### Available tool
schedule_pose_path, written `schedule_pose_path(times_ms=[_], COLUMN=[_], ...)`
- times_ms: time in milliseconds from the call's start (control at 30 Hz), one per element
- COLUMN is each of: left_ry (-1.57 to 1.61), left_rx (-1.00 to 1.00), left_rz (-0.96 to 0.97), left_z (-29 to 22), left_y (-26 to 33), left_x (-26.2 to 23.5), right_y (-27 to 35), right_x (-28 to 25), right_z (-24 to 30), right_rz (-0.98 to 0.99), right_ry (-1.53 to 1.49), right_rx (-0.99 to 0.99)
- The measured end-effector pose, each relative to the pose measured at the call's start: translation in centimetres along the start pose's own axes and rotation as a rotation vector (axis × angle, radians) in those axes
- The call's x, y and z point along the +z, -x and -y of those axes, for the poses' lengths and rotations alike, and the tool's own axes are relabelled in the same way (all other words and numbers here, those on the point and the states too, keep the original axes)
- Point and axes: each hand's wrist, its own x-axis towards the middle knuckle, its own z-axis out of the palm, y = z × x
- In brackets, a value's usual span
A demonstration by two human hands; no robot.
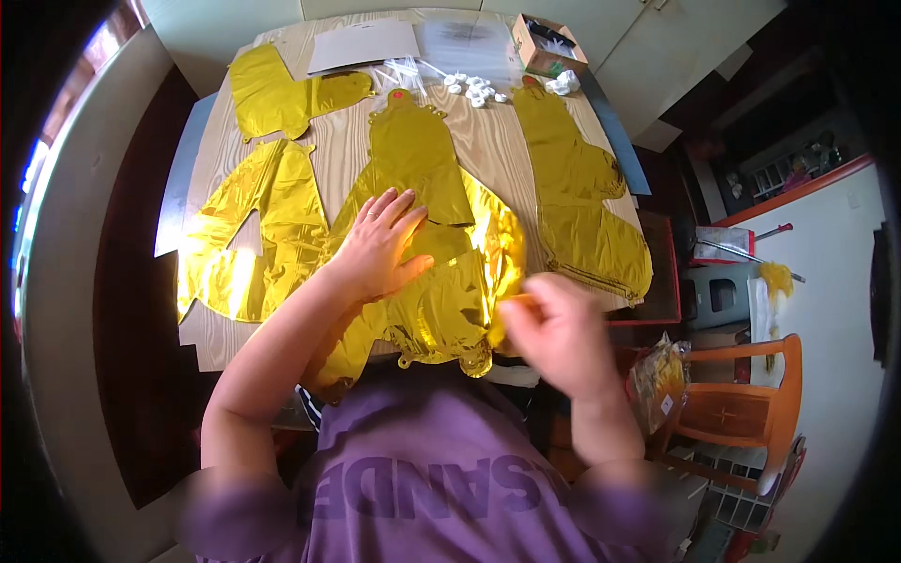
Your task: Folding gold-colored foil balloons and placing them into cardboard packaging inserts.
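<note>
In the head view, your left hand [377,246] lies open, its fingers spread flat on the gold foil balloon [436,296] in the middle of the counter [502,141]. That balloon reaches down over the near edge, its foil creased and shiny. Your right hand [556,328] is at the balloon's right side, close to the near edge, with the fingers curled in; it is blurred, so you cannot tell whether it grips the foil.

Toward the left edge lies a second gold balloon [291,211], and beyond it, at the far left corner, a third [267,98]. A fourth [577,178] runs along the right edge, well apart from your left hand.

Along the far edge you have a grey sheet [364,45], a clear plastic sheet [469,42], some white strips [402,70], a cluster of small white rolls [477,91] and, near the right corner, an open box [549,52]. A wooden chair [784,403] stands beyond the right edge.
</note>
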Motion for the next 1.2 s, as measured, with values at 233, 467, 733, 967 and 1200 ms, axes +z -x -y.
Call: schedule_pose_path(times_ms=[233,467,733,967,1200], left_ry=[-0.008,0.033,0.040,0.036,0.022], left_rx=[0.033,0.011,0.018,0.042,0.062], left_rz=[-0.024,-0.033,-0.025,-0.019,0.001], left_z=[1.0,0.1,0.1,0.2,0.4], left_y=[0.0,0.2,0.3,0.1,-0.1], left_x=[0.7,0.5,0.2,-0.1,-0.4], right_y=[-2.7,-6.1,-8.4,-9.9,-11.1], right_x=[8.7,4.5,8.4,8.9,8.5], right_z=[-1.2,-10.0,-12.7,-12.5,-11.9], right_rz=[0.547,0.077,0.231,0.307,0.368], right_ry=[-0.192,-0.052,0.399,0.482,0.527], right_rx=[-0.291,-0.189,-0.213,-0.201,-0.151])
